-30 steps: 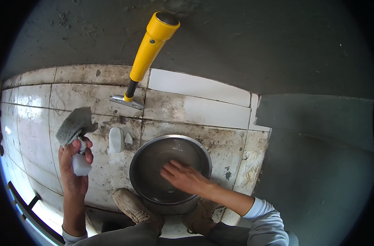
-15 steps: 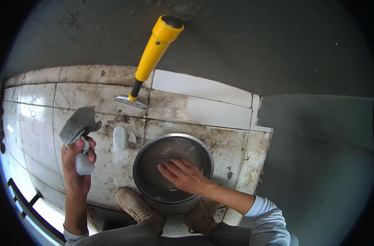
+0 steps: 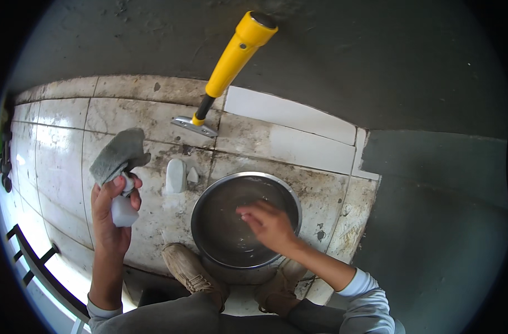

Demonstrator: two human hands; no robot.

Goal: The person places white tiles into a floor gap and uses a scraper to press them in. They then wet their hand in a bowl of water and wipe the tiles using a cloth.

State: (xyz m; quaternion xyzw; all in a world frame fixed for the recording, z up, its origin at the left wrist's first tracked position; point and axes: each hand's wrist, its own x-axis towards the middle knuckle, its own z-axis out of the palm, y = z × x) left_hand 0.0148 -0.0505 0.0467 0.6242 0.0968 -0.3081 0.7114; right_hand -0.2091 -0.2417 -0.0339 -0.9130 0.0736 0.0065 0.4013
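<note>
Step in hand, judged from posture: wetting or rinsing at the steel basin (image 3: 197, 236), round, bright-rimmed, holding cloudy water, near centre; right hand (image 3: 272, 227) is over it, fingers half-curled (blurred; cannot tell whether they pinch anything or touch water). Left hand (image 3: 109, 209), left of basin, closes round a limp, rough grey cloth (image 3: 119, 156) and a smooth white block (image 3: 124, 212); next move probably calls for keeping both gripped. Far: yellow-handled tool (image 3: 230, 64), flat metal head on stained glazed tiles (image 3: 154, 228)
</note>
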